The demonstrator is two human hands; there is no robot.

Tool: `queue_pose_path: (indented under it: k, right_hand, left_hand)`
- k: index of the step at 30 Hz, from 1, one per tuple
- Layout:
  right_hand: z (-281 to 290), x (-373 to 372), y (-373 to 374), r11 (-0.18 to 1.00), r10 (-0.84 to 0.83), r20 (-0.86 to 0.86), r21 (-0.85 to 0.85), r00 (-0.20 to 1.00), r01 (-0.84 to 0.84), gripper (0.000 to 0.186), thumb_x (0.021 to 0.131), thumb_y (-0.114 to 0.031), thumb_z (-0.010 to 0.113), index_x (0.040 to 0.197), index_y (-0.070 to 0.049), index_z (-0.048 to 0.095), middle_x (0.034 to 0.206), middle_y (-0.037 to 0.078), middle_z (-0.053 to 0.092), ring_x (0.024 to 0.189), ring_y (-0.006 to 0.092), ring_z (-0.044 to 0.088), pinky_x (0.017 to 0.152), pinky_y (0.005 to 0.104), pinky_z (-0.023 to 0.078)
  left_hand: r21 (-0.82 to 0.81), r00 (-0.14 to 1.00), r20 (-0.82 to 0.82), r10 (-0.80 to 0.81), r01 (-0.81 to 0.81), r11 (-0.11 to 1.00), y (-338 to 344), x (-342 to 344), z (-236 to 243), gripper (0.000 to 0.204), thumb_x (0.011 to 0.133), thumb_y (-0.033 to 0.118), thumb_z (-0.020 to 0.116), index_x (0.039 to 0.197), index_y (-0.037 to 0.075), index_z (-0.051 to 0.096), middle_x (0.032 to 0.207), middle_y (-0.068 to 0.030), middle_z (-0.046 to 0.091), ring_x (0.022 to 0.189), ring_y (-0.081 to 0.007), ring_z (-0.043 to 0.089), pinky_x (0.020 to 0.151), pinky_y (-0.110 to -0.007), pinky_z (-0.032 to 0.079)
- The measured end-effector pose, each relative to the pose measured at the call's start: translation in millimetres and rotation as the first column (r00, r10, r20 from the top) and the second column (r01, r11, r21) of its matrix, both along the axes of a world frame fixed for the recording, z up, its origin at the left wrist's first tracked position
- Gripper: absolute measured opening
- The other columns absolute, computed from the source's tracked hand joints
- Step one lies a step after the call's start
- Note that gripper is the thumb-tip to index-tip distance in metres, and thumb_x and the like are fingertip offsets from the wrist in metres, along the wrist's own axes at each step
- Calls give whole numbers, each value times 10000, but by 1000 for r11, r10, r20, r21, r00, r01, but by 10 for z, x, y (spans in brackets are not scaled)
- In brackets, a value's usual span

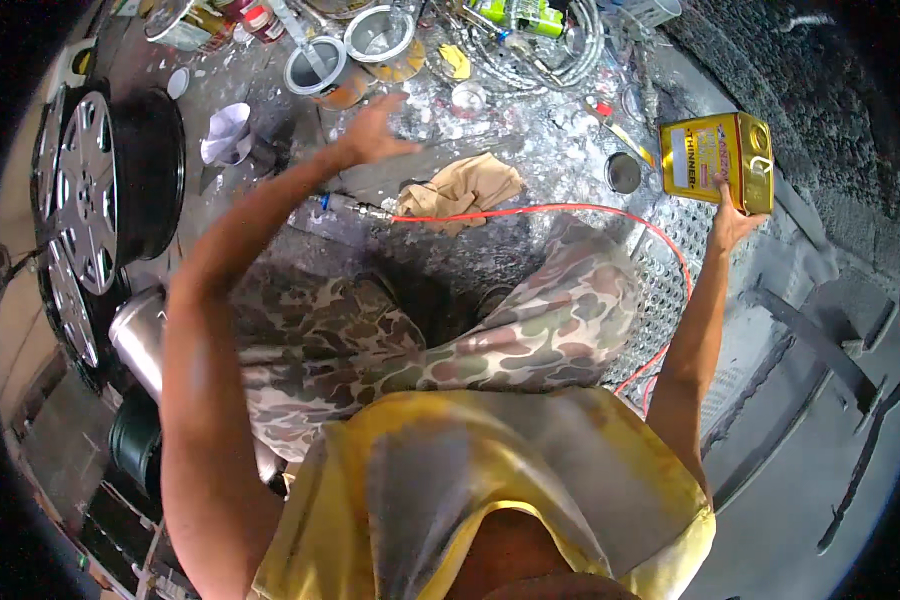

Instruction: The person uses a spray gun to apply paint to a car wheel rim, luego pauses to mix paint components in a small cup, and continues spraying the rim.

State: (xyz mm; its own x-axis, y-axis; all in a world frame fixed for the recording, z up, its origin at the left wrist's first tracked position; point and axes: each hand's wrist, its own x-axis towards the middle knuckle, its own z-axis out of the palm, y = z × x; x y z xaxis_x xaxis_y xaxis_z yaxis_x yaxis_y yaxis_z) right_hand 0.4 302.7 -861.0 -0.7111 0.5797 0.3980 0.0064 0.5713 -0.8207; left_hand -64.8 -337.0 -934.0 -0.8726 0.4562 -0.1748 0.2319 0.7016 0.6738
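Note:
My right hand grips a gold rectangular thinner tin low on its near side, at the right. The tin leans a little, with its capped top and handle toward the right. My left hand is open and holds nothing, fingers stretched out to the right. Beyond it stand two open paint cans, a grey-rimmed one with a flat stick in it and another beside it. A crumpled brown cloth lies below my left hand. Next to the cloth, an air tool's metal fitting joins a red hose.
The red hose curves across toward my right forearm. Wheel rims stand at the left, near a white paper cup. A small round tin sits left of the thinner tin. Coiled clear hose lies at the back.

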Motion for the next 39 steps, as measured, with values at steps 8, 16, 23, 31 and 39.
queue_pose_path:
  k: [8,16,23,31,39]
  right_hand:
    - [668,275,-369,998,18,103,65,995,-25,792,751,-149,899,1349,52,419,1262,149,562,1127,221,566,1031,375,441]
    - [1390,585,-769,966,234,320,33,918,-258,775,733,-136,905,1345,-7,447,1216,107,609,1085,203,605,990,356,478]
    - [1627,495,-1132,855,407,496,88,767,-511,907,621,-224,938,1348,-19,436,1218,102,598,1109,223,596,998,367,471]
    - [1641,277,-1411,764,577,551,-104,603,-637,941,568,-195,935,1363,-35,455,1279,103,591,1187,220,581,1027,383,481]
    - [1620,91,-1423,647,556,664,31,499,-762,949,539,-228,931,1361,-46,494,1254,101,594,1201,264,565,1073,398,426]
  left_hand:
    - [203,938,11,346,-340,918,1124,-130,-517,811,670,342,896,1358,111,537,1228,-178,560,1165,-383,572,995,-460,483]
    - [99,942,-52,332,-326,940,1295,-148,-292,670,702,377,853,1288,167,603,1212,-168,578,1142,-384,589,940,-488,502]
    - [283,972,-128,198,-156,946,1670,-209,193,637,662,326,841,1238,178,615,1160,-179,575,1114,-418,585,922,-514,505]
    - [280,987,-105,125,-92,956,1987,-193,700,597,662,233,816,1226,176,630,1163,-213,518,1108,-436,583,952,-493,514]
    - [226,969,-216,119,-69,972,2095,-147,743,640,670,184,838,1265,168,604,1232,-195,501,1102,-437,600,946,-486,533]
